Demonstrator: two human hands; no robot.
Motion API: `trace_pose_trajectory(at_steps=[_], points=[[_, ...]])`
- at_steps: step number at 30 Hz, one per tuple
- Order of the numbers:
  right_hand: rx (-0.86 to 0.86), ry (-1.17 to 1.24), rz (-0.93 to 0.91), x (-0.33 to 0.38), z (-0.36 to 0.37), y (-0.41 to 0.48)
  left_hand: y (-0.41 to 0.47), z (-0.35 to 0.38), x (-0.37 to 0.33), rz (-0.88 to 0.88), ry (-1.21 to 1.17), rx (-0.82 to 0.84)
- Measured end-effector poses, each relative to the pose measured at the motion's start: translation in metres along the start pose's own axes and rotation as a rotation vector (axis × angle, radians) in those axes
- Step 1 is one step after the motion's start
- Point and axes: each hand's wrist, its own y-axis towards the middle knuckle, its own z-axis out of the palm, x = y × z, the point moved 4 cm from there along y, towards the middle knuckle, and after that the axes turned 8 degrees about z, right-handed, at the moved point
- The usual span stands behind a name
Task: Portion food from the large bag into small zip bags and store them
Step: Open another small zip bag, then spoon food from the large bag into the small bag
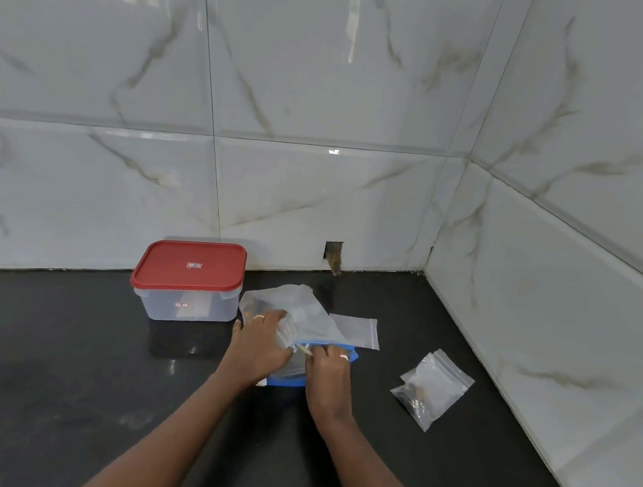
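Left hand (261, 338): fingers clamped on large bag (300, 315), steadying.
Right hand (328, 369): fingers pinching its blue mouth (332, 344); best opened wide.

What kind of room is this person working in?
Most likely a home kitchen corner: glossy marble-look wall tiles, a dark counter, and a red-lidded food container near a filled small zip bag.

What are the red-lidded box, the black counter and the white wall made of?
Red-lidded rectangular box: likely plastic, with translucent walls and a matt lid. Black counter: probably polished stone; it mirrors the box faintly. White veined wall: glossy ceramic tiles, marble-patterned, with grout lines and glare.
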Motion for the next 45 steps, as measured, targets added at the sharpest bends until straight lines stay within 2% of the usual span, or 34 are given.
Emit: trace_pose_trajectory(at_steps=[3,5,8,11,13,15,18,20,23,27,30,32,35,38,41,43,45], points=[[0.058,-0.172,-0.225,0.021,-0.009,0.009,0.003,-0.024,-0.01,0.027,-0.199,-0.172],[0.153,-0.26,-0.234,0.031,-0.015,0.019,0.006,-0.04,-0.014,0.029,-0.261,-0.271],[0.191,-0.323,-0.144,0.038,-0.028,0.036,0.008,-0.06,-0.012,-0.015,-0.311,-0.397],[0.15,-0.276,-0.089,0.044,-0.04,0.048,0.005,-0.069,-0.016,0.022,-0.309,-0.445],[-0.055,-0.272,-0.081,0.05,-0.06,0.051,0.001,-0.074,-0.022,0.049,-0.325,-0.509],[-0.107,-0.282,-0.021,0.055,-0.073,0.047,-0.001,-0.078,-0.027,0.076,-0.342,-0.565],[-0.069,-0.222,0.016,0.053,-0.063,0.042,0.001,-0.077,-0.032,0.101,-0.31,-0.555],[-0.125,-0.064,0.028,0.046,-0.06,0.039,0.002,-0.076,-0.033,0.087,-0.32,-0.554],[-0.01,0.227,0.119,0.034,-0.047,0.032,0.002,-0.077,-0.037,0.1,-0.297,-0.558],[-0.011,0.29,0.159,0.029,-0.033,0.024,0.005,-0.069,-0.036,0.118,-0.234,-0.471],[0.007,0.188,0.175,0.029,-0.024,0.023,0.001,-0.062,-0.026,0.044,-0.234,-0.431],[0.026,0.107,0.119,0.032,-0.022,0.02,-0.003,-0.059,-0.021,0.018,-0.235,-0.417],[0.047,0.117,0.028,0.039,-0.025,0.012,-0.004,-0.06,-0.016,0.009,-0.217,-0.399],[0.061,0.102,-0.26,0.049,-0.025,-0.003,-0.003,-0.06,-0.014,0.004,-0.185,-0.382],[0.234,-0.226,-0.549,0.056,-0.009,-0.014,-0.002,-0.06,-0.015,0.027,-0.162,-0.376],[0.291,-0.407,-0.631,0.055,-0.003,-0.015,-0.002,-0.059,-0.016,0.055,-0.144,-0.368],[0.274,-0.418,-0.612,0.055,-0.004,-0.014,-0.002,-0.057,-0.014,0.067,-0.147,-0.362]])
